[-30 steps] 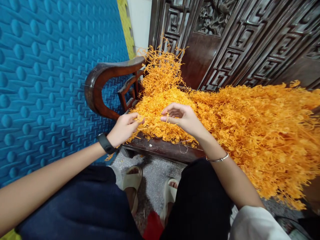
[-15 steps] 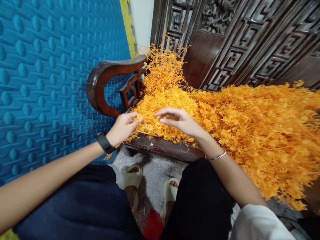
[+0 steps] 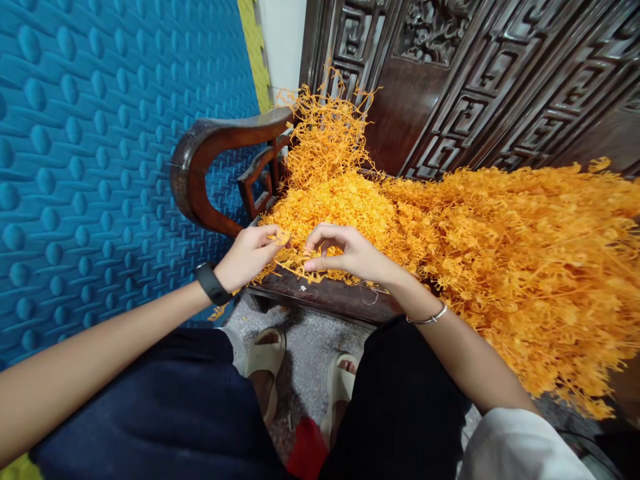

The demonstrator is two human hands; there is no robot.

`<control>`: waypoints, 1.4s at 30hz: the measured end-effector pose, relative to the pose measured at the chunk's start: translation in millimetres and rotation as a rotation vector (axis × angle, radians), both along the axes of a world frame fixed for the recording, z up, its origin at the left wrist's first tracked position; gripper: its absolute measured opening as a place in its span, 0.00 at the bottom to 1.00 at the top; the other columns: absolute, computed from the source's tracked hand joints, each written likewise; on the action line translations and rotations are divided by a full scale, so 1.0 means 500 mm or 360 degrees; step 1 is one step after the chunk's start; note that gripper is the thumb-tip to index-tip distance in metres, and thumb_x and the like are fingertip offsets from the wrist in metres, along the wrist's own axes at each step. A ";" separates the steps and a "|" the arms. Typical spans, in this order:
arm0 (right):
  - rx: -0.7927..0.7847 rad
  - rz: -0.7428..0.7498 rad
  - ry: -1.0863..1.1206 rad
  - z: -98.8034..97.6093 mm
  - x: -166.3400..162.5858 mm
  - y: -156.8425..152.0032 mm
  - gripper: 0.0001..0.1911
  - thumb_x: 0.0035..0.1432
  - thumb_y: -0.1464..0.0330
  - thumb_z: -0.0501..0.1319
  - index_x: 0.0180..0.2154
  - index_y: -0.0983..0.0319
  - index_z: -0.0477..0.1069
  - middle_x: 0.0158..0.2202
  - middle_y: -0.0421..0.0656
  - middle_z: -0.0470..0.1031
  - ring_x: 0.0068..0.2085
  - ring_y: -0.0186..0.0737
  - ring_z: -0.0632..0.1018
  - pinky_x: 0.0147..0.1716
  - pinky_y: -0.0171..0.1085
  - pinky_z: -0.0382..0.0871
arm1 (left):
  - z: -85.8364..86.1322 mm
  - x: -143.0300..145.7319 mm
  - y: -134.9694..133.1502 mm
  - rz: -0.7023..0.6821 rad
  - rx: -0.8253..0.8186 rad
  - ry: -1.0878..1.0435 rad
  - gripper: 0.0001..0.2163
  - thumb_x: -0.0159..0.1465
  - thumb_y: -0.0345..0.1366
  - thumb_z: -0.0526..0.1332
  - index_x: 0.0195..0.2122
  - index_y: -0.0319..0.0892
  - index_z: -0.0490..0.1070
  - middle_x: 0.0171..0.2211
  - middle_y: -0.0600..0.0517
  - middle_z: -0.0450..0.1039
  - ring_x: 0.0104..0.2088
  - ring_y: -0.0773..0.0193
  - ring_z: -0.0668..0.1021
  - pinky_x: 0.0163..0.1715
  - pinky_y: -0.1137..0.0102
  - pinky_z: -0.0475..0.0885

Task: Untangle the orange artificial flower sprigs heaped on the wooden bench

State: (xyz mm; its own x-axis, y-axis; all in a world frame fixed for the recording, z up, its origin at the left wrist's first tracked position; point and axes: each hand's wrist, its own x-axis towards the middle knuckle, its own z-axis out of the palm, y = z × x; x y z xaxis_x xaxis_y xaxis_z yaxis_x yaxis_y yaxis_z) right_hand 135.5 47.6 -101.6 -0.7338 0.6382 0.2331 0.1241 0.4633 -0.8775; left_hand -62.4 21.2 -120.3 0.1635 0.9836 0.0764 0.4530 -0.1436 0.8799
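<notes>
Dark wooden settee [image 3: 330, 296] before a carved panel [image 3: 406, 117]; blue textured mat [image 3: 100, 153] at left.
Left hand [image 3: 249, 252]: fingers pinched on an orange piece [image 3: 283, 237]. Right hand [image 3: 345, 252]: thumb and fingertips slightly apart at orange strands [image 3: 313, 274]; cannot tell if gripping. Orange heap [image 3: 345, 197] on settee, just beyond both hands' fingers; larger orange mass [image 3: 525, 260] rightward. Curved armrest [image 3: 193, 177] at left; speckled floor [image 3: 305, 340] below.

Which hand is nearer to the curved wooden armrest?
Left. The left hand appears close to the lower end of the armrest; the right hand is farther away, in front of the orange pile.
</notes>
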 end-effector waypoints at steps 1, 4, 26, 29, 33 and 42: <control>-0.0036 -0.0032 0.0046 0.001 0.002 0.002 0.12 0.47 0.64 0.67 0.28 0.64 0.67 0.31 0.39 0.70 0.34 0.31 0.71 0.37 0.35 0.65 | 0.001 0.000 0.000 0.0018 -0.0018 -0.0016 0.09 0.56 0.39 0.55 0.26 0.37 0.66 0.14 0.60 0.53 0.15 0.74 0.57 0.15 0.78 0.51; -0.0129 -0.0147 0.0161 0.000 0.008 0.011 0.14 0.47 0.63 0.67 0.27 0.63 0.64 0.29 0.38 0.69 0.32 0.30 0.71 0.34 0.34 0.66 | 0.006 -0.001 -0.003 0.0070 -0.0069 -0.0048 0.07 0.55 0.37 0.56 0.26 0.38 0.66 0.13 0.61 0.51 0.15 0.75 0.56 0.14 0.78 0.51; 0.0210 -0.1687 0.0741 -0.021 0.129 0.130 0.09 0.45 0.70 0.63 0.22 0.62 0.62 0.20 0.35 0.65 0.22 0.28 0.66 0.23 0.31 0.61 | 0.012 -0.028 -0.024 0.0366 -0.0068 0.0075 0.12 0.57 0.43 0.57 0.25 0.39 0.65 0.13 0.60 0.50 0.14 0.74 0.53 0.13 0.76 0.47; 0.0256 -0.1597 0.0568 -0.045 0.149 0.166 0.09 0.42 0.67 0.65 0.22 0.63 0.65 0.21 0.36 0.67 0.22 0.28 0.65 0.24 0.32 0.62 | 0.016 -0.030 -0.029 0.0268 -0.0068 0.0042 0.13 0.57 0.45 0.57 0.26 0.38 0.66 0.14 0.61 0.48 0.15 0.74 0.53 0.14 0.77 0.46; 0.0254 -0.1398 0.0444 -0.075 0.122 0.196 0.10 0.41 0.65 0.66 0.27 0.63 0.69 0.29 0.41 0.73 0.29 0.33 0.72 0.33 0.37 0.69 | 0.021 -0.016 -0.034 0.0146 -0.0003 0.0033 0.13 0.58 0.44 0.57 0.27 0.38 0.66 0.14 0.60 0.50 0.15 0.74 0.55 0.14 0.77 0.48; 0.0186 -0.0944 0.0126 -0.084 0.107 0.206 0.33 0.46 0.63 0.65 0.55 0.59 0.62 0.62 0.49 0.56 0.62 0.46 0.59 0.59 0.47 0.55 | 0.023 0.011 -0.026 -0.0027 0.0171 0.0027 0.12 0.60 0.43 0.55 0.30 0.38 0.67 0.14 0.61 0.50 0.15 0.74 0.55 0.15 0.76 0.49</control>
State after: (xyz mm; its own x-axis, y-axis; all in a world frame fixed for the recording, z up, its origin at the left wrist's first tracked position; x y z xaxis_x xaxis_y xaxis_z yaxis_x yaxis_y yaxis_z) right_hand 189.0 150.7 -143.8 -0.2387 0.8996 0.3658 0.3269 0.4291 -0.8420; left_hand -57.0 8.4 -109.0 0.1823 0.9670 0.1782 0.4644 -0.2444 0.8512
